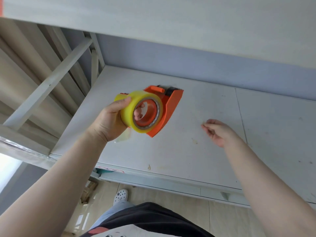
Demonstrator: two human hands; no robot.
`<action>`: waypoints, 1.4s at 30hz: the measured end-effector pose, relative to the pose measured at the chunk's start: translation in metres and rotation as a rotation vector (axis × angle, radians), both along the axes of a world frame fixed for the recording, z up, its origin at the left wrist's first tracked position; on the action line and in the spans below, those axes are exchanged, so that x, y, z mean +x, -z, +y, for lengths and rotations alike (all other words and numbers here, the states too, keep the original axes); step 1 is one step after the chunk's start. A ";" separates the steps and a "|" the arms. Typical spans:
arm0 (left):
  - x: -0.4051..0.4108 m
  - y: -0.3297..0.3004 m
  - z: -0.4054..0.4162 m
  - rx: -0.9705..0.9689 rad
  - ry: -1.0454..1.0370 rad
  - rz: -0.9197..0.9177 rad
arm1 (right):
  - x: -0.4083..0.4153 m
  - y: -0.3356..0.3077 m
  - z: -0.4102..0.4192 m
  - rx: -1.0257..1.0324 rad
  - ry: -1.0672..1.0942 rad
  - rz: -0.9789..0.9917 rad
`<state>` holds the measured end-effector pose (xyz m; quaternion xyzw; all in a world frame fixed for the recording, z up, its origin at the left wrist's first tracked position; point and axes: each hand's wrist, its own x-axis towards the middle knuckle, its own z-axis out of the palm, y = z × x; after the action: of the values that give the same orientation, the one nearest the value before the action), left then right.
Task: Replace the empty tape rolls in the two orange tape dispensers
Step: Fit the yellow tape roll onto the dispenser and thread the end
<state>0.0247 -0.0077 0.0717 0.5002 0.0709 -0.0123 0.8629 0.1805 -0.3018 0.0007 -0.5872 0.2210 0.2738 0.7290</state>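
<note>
Orange plastic tape dispenser point(168, 106), carrying a full yellowish clear tape roll point(136, 113), is gripped by the left hand point(109, 120) above the white shelf point(188, 151); right hand point(218, 131) hangs loosely curled, empty. Only 1 dispenser shows; the other seems left.

The tape roll point(142, 112) gripped by the left hand point(109, 120) is translucent yellow, with a grey-brown ring of core around the fingertip poking through its middle. Behind those fingers the tape dispenser point(168, 106) is bright orange all over, save a dark, near-black toothed strip at its far end (beyond the thumb's tip). Below the palm a loose scrap of tape point(123, 136) shows pale, yellowish and see-through. The shelf point(196, 156) beneath both hands is off-white, speckled with small grey and tan stains near the right hand point(218, 132), whose fingers are loosely curled on nothing. Lower down, the clog point(121, 195) is white with dark holes, and the garment point(150, 218) is black with a coral patch.
</note>
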 end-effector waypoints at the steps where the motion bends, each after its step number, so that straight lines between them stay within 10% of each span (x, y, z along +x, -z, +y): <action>1: 0.004 -0.002 -0.003 -0.004 -0.036 0.007 | -0.012 0.004 0.009 0.057 -0.002 0.043; 9: 0.040 -0.016 -0.044 -0.006 -0.249 0.072 | -0.100 0.008 0.085 0.580 0.092 0.338; 19: 0.058 -0.007 -0.069 0.058 -0.272 0.076 | -0.118 -0.011 0.096 0.760 0.221 0.261; 31: 0.058 0.024 -0.086 0.154 -0.222 0.174 | -0.132 0.006 0.111 0.126 0.214 0.194; 42: 0.052 0.052 -0.087 0.280 -0.125 0.222 | -0.144 0.018 0.120 0.048 0.121 0.177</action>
<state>0.0772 -0.0951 0.0199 0.6054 0.1977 -0.0039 0.7710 0.0362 -0.1817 -0.0177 -0.5288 0.3130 0.2850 0.7356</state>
